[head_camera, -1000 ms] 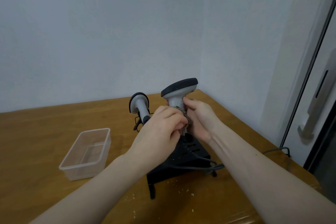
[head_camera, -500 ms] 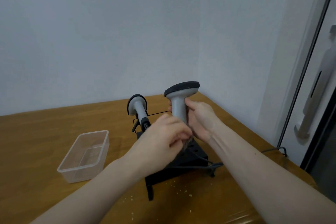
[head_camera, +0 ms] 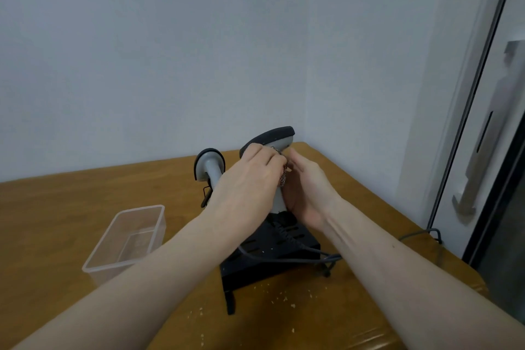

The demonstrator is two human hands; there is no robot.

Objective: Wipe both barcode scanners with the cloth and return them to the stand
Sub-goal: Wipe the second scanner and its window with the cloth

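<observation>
The tabletop (head_camera: 71, 207) is seen as glossy varnished wood. The container (head_camera: 127, 239) is noted as clear smooth plastic, the stand (head_camera: 270, 261) as matt black, the scanner (head_camera: 272, 138) as matt grey plastic.

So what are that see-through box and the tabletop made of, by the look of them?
The box looks like thin clear plastic: you can see the table through its glossy walls. The tabletop seems to be wood or a wood-look laminate, honey brown with faint grain and a soft sheen; which one, I cannot tell.

Grey, black-headed scanner (head_camera: 279, 138) stands upright above black stand (head_camera: 272, 253); patterned cloth (head_camera: 282, 177) against its handle. Second scanner (head_camera: 209, 166) sits docked, left.
</observation>
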